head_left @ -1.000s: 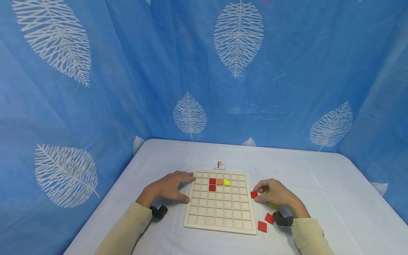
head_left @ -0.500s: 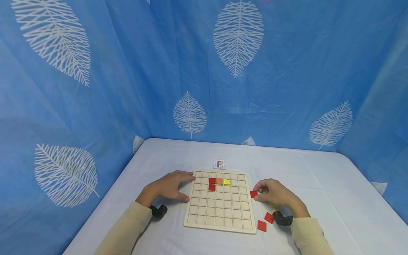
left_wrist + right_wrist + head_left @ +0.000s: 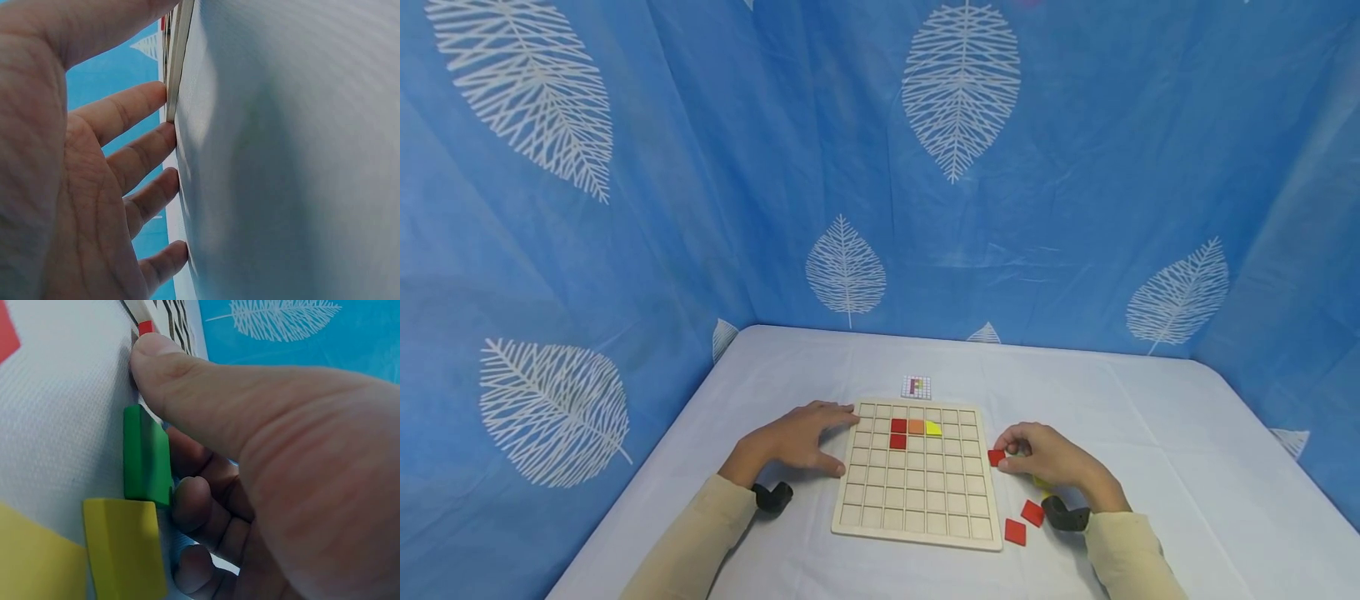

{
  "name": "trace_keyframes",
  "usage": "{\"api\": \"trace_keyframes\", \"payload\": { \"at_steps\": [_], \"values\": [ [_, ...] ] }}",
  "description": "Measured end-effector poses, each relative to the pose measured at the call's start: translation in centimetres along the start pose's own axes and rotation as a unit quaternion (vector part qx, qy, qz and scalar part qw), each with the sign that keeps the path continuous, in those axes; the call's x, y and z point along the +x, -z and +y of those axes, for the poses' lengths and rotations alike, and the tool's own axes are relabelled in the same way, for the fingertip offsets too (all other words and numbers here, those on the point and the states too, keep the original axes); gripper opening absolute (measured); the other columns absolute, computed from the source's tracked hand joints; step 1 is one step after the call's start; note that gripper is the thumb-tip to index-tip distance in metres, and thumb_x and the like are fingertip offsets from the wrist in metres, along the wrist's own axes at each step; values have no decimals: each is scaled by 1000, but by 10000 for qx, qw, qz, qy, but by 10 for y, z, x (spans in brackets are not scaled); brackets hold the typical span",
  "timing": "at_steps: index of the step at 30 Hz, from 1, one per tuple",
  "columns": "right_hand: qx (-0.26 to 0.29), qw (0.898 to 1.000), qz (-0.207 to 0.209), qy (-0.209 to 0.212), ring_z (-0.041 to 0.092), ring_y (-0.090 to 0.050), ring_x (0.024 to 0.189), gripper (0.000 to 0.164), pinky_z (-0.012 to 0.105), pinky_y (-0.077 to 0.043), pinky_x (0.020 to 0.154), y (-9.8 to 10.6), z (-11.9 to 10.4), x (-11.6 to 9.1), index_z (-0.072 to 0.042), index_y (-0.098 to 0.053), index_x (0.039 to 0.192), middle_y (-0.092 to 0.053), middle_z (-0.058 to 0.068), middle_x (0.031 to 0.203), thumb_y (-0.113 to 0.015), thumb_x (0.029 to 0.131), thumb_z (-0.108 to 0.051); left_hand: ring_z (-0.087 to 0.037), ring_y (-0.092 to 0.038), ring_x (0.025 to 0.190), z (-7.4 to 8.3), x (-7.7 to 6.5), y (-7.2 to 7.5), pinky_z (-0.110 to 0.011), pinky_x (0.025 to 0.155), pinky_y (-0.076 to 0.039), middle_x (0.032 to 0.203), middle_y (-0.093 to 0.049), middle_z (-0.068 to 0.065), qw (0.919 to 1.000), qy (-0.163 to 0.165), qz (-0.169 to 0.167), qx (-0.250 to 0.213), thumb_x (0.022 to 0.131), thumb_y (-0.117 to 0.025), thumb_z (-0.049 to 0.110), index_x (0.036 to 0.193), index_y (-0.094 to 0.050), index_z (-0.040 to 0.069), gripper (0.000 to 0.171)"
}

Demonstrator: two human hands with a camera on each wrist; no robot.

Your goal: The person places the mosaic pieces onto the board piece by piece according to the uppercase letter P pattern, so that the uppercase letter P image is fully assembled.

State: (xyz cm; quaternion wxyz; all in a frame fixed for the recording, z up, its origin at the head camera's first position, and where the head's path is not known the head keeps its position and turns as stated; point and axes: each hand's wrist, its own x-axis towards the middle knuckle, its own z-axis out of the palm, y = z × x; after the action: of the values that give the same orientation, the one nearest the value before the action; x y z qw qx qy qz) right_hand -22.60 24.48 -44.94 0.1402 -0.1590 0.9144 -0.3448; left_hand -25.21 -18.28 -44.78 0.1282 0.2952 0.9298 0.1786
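A wooden grid board point(image 3: 917, 502) lies flat on the white table; red tiles point(image 3: 898, 442), an orange tile point(image 3: 916, 427) and a yellow rounded tile point(image 3: 933, 428) sit in its cells. My left hand point(image 3: 801, 437) rests at the board's left edge, thumb and fingers spread; in the left wrist view, fingertips point(image 3: 159, 94) meet the board's side. Just off the right edge, my right hand point(image 3: 1047, 454) pinches a red square tile point(image 3: 996, 457) between thumb and finger. In the right wrist view its thumb mostly hides that tile. Under the palm lie a green piece point(image 3: 145, 456) and a yellow piece point(image 3: 125, 550).
Two loose red tiles point(image 3: 1015, 532) lie near the board's lower right corner. A small printed pattern card point(image 3: 916, 387) lies beyond the board's far edge. Blue cloth point(image 3: 925, 250) with white leaves hangs behind and beside the table.
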Motion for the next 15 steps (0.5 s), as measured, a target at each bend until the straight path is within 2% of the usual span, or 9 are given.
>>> {"api": "trace_keyframes", "payload": {
  "at_steps": [8, 15],
  "values": [
    [35, 10000, 24, 24, 16, -49, 82, 19, 25, -41, 70, 2, -1, -3, -14, -68, 102, -57, 1, 90, -77, 89, -25, -30, -31, 151, 0, 0, -1, -57, 119, -30, 162, -38, 2, 9999, -13, -7, -112, 78, -77, 60, 150, -48, 27, 84],
    [-45, 9993, 362, 110, 16, -50, 84, 20, 26, -43, 71, 3, -2, -1, -15, -67, 104, -57, 1, 93, -76, 90, -26, -29, -30, 151, -1, 0, -1, -56, 119, -30, 162, -38, 4, 10000, 74, 7, -31, 78, -76, 60, 150, -47, 30, 84]
  ]
}}
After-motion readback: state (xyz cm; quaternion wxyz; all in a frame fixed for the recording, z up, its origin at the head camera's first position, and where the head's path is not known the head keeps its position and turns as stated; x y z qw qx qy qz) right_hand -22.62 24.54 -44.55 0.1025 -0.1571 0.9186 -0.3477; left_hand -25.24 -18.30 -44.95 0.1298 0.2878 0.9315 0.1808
